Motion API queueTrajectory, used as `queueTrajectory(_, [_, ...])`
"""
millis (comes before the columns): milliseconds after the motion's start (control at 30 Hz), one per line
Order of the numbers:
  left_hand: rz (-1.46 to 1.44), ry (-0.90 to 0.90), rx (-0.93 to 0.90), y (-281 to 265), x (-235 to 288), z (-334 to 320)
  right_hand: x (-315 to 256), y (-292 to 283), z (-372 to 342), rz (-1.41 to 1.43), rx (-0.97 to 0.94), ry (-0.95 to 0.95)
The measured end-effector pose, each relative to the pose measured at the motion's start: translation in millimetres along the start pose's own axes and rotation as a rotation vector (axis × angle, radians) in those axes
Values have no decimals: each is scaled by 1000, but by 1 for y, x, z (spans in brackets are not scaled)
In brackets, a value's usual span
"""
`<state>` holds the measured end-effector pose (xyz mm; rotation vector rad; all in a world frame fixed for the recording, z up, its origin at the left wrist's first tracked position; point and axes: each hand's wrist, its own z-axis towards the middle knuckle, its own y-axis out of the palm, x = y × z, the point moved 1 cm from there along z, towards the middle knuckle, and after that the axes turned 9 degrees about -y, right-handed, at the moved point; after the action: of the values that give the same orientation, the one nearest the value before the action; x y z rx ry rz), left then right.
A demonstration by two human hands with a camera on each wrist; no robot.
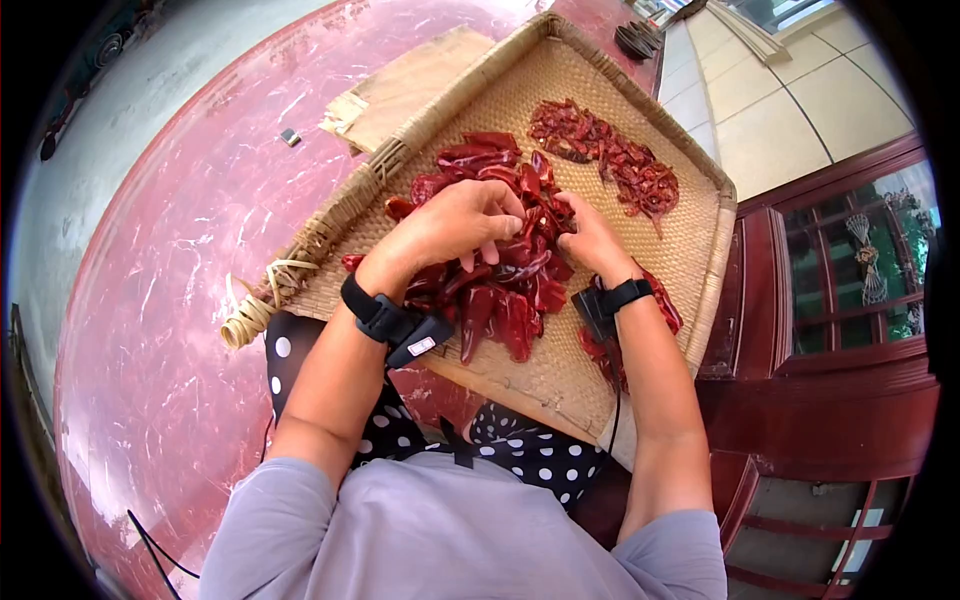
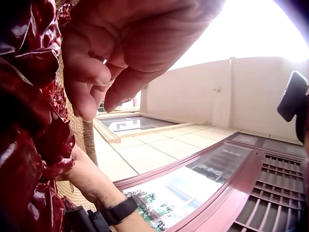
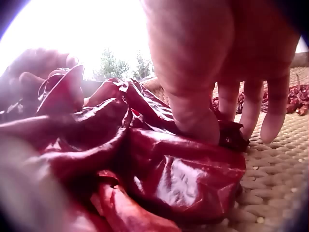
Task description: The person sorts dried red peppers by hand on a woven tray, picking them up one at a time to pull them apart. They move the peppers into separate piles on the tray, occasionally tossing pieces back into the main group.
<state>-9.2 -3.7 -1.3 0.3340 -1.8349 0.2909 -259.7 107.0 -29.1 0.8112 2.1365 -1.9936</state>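
Observation:
A heap of glossy, wrinkled dried red chili peppers (image 1: 500, 310) lies in a large woven tray (image 1: 590, 370). My left hand (image 1: 455, 222) is over the heap, its fingers loosely bent; in the left wrist view the left hand (image 2: 125, 48) has nothing between thumb and fingers. From the right, my right hand (image 1: 595, 240) reaches to the heap's edge. In the right wrist view the right hand (image 3: 217, 67) has its thumb low against the peppers and pinches a dark, crumpled chili pepper (image 3: 232, 136), with the other fingers pointing down near the weave.
A patch of smaller dried chilies (image 1: 610, 155) lies at the tray's far side, and more lie under the right forearm. A board (image 1: 420, 85) rests on the red floor (image 1: 200, 210) beyond the tray. Dark red framed doors (image 1: 820, 400) stand on the right.

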Motion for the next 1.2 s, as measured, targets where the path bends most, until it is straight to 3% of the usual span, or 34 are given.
queueTrajectory(67, [-25,-5,-12,4,1,0,3,-6,-10,72,24,74])
queueTrajectory(167, [12,-1,-5,-6,3,-1,16,-3,-15,128,145,2])
queueTrajectory(300, [-16,28,-10,-5,-2,3,0,-34,-65,-62,109,91])
queueTrajectory(433, [-29,23,-19,-4,-4,6,-1,-65,-118,-161,232,117])
queueTrajectory(567, [-46,21,-20,-3,-3,5,30,-84,-150,-4,234,219])
queueTrajectory(600, [-44,25,-11,-2,-1,4,61,-84,-154,71,205,213])
queueTrajectory(700, [-90,43,-25,-5,-4,4,64,-87,-164,280,236,346])
queueTrajectory(833, [-83,60,-24,-6,0,0,97,-86,-178,73,241,442])
queueTrajectory(867, [-85,59,-24,-6,0,-1,104,-87,-179,-109,164,485])
queueTrajectory(967, [-91,53,-23,-5,0,-1,48,-77,-174,-538,339,250])
queueTrajectory(1100, [-83,56,-38,-3,-3,2,7,-55,-133,-350,416,-97])
queueTrajectory(1200, [61,61,-1,2,8,-8,-30,-29,-97,-259,257,-7])
